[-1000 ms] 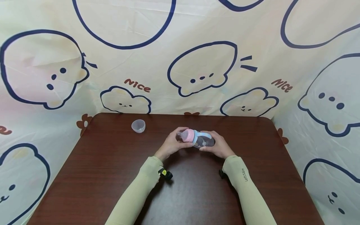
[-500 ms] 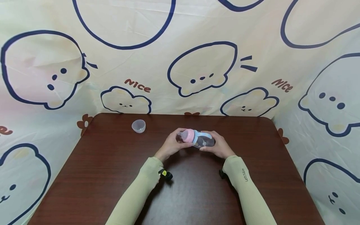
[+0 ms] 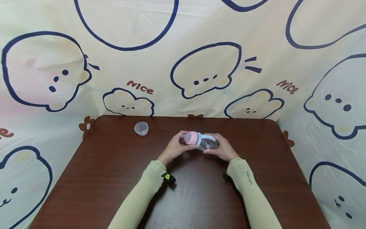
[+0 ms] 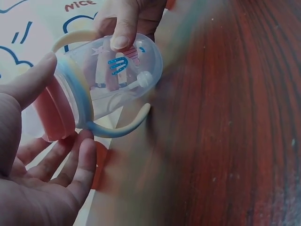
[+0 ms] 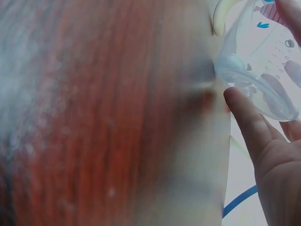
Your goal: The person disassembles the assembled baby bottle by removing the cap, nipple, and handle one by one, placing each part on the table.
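A clear baby bottle (image 3: 207, 143) with a pink collar (image 3: 191, 138), a see-through nipple and pale blue-and-cream side handles lies tilted between both hands, above the table. My left hand (image 3: 175, 147) grips the collar end, thumb on the near side and fingers round the far side. At the base end, my right hand (image 3: 222, 148) holds the bottle body. In the left wrist view a weighted straw end (image 4: 144, 79) shows inside the bottle, and printed pictures mark its wall. The right wrist view shows the bottle's round base (image 5: 263, 96) beside the fingers.
A small clear cap (image 3: 141, 128), shaped like a cup, stands at the back left of the dark wooden table (image 3: 114, 178). Cloth with cartoon drawings (image 3: 160, 63) hangs round the table's back and sides.
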Action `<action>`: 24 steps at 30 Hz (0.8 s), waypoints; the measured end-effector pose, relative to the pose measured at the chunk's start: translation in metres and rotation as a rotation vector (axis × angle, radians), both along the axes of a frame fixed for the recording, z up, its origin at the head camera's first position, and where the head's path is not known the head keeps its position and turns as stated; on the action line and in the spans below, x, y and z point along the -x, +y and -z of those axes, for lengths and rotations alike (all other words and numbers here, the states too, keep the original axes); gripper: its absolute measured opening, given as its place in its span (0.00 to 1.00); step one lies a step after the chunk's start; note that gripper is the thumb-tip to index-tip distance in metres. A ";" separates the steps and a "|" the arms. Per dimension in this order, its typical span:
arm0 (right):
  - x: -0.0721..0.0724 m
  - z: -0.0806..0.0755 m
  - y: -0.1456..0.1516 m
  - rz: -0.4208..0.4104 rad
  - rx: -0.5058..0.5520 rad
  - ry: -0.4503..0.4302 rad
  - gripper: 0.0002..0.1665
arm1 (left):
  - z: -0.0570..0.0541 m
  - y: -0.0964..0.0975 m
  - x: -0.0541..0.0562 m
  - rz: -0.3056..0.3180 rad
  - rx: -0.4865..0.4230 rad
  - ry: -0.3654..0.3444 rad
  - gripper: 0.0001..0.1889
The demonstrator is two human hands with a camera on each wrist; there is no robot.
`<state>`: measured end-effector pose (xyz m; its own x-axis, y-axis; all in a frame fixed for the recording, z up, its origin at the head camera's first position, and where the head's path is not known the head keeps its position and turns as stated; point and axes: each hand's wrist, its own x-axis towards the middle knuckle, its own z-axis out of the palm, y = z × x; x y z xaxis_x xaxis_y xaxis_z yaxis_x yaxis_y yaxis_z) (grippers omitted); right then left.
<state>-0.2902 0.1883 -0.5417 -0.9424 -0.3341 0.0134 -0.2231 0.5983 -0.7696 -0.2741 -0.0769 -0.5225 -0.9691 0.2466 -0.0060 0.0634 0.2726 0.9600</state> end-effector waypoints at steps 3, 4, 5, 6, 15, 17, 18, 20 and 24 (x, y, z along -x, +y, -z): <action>0.000 0.000 0.001 0.001 0.000 0.000 0.47 | 0.000 0.001 0.001 0.012 -0.001 -0.006 0.41; 0.000 0.000 0.001 0.000 0.001 0.000 0.47 | 0.001 0.001 0.001 0.015 -0.001 -0.007 0.43; 0.000 0.000 0.001 -0.001 0.001 0.001 0.47 | 0.001 0.001 0.002 0.020 -0.004 -0.008 0.44; 0.000 0.000 0.001 -0.002 0.003 0.003 0.47 | 0.001 0.001 0.002 0.027 -0.011 -0.011 0.46; 0.001 0.002 0.002 -0.011 0.016 0.016 0.48 | 0.005 0.003 0.004 0.054 -0.087 -0.005 0.37; 0.001 0.001 0.001 -0.009 0.014 0.007 0.48 | 0.005 0.002 0.003 0.045 -0.079 -0.003 0.36; 0.001 0.001 0.001 -0.009 0.012 0.004 0.48 | 0.005 0.002 0.003 0.040 -0.068 -0.002 0.36; 0.001 0.001 0.001 -0.004 0.014 0.002 0.48 | 0.003 0.002 0.002 0.032 -0.055 -0.004 0.35; 0.000 0.000 0.001 -0.001 0.012 0.008 0.47 | 0.002 0.002 0.000 0.019 -0.039 -0.014 0.35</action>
<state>-0.2900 0.1894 -0.5421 -0.9418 -0.3352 0.0247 -0.2298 0.5887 -0.7750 -0.2744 -0.0747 -0.5247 -0.9640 0.2657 -0.0096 0.0549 0.2340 0.9707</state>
